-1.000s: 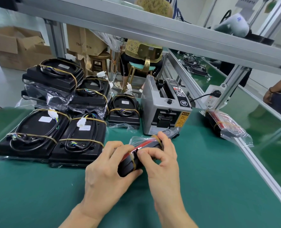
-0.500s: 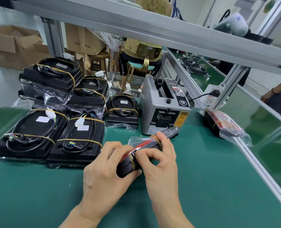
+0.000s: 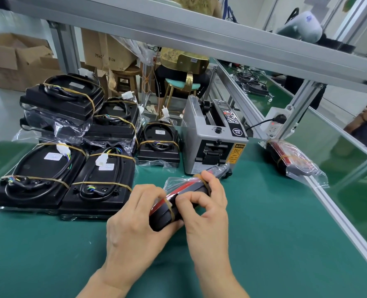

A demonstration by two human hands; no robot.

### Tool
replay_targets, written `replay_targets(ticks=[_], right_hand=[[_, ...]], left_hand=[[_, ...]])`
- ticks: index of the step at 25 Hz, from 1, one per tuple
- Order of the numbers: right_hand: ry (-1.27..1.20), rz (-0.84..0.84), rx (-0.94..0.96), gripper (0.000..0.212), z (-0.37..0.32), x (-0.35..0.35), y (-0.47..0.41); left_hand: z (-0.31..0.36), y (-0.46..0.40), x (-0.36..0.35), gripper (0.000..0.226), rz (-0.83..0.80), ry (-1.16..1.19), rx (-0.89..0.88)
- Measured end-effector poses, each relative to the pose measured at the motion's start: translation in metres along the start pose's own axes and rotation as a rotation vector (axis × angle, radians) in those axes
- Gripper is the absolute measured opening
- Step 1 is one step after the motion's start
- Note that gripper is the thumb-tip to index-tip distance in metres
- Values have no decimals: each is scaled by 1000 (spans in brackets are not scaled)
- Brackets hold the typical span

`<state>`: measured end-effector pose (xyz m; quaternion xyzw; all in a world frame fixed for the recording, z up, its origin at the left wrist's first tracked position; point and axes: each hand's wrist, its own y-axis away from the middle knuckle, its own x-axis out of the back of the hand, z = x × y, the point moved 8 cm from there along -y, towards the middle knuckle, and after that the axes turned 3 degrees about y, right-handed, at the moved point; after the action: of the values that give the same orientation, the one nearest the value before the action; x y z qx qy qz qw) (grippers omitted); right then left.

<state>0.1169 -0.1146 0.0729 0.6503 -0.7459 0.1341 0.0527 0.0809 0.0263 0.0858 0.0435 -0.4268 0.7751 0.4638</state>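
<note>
In the head view, we hold a red-and-black lamp unit (image 3: 185, 188) just above the green bench mat (image 3: 275, 244), in front of the grey tape dispenser (image 3: 212, 145). The unit lies tilted, its far end inside a clear plastic bag (image 3: 174, 181).

Our left hand (image 3: 135, 220) grips the near end from below and the side, fingers curled over the top. Our right hand (image 3: 208, 214) wraps its outer fingers round the far part. Its thumb and forefinger are bent in at the yellow rubber band (image 3: 171, 208) that circles the unit; we cannot tell whether they actually pinch it.

To the left, black banded units (image 3: 42, 175) with coiled cables are stacked, some in bags. Another bagged lamp (image 3: 292, 161) lies at the bench's right edge.
</note>
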Motion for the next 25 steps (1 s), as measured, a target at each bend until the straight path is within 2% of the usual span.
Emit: replay_targets(ticks=[4, 11, 25], right_hand=[[-137, -41, -59, 20, 5, 5, -3], [45, -48, -9, 19, -2, 5, -1], [76, 80, 31, 18, -3, 3, 6]], left_hand=[[-2, 2, -3, 49, -12, -13, 1], [0, 2, -1, 46, -3, -11, -2], [4, 1, 2, 35, 22, -25, -9]])
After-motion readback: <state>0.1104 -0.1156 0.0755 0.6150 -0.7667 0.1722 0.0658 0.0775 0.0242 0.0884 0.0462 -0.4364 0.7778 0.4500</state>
